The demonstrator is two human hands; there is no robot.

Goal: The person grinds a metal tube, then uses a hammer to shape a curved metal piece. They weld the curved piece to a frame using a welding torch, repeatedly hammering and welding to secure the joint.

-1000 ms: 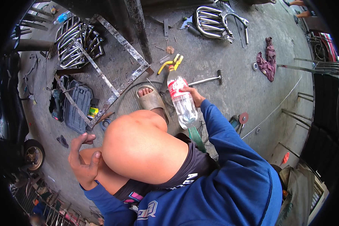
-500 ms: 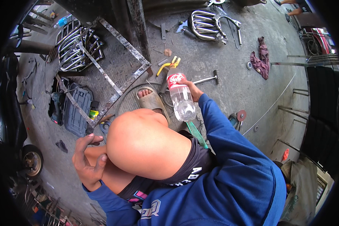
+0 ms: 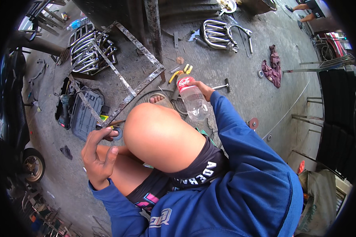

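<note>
A clear plastic bottle (image 3: 194,102) with a red label is tilted beyond my raised knee, its neck pointing away from me. My right hand (image 3: 203,91) is closed round its upper part, over the label's edge. My left hand (image 3: 99,158) hovers beside the knee with fingers bent and thumb apart, holding nothing. Past the bottle's neck lie pliers with yellow handles (image 3: 188,69). A hammer-like tool (image 3: 227,85) with a metal shaft rests on the floor beyond my right hand; the bottle and hand hide part of it.
A rusty metal frame (image 3: 126,90) stands ahead left, with bent chrome tubing (image 3: 93,55) behind it. An open tool case (image 3: 85,112) with a power drill (image 3: 65,106) lies below. Right are a red grinding disc (image 3: 253,123), a maroon cloth (image 3: 273,69) and metal racks. Another person stands far right.
The floor scene and my knee have shifted slightly right in view. My right hand still grips the bottle, whose base has swung a little right. My left hand keeps nearly the same pose.
</note>
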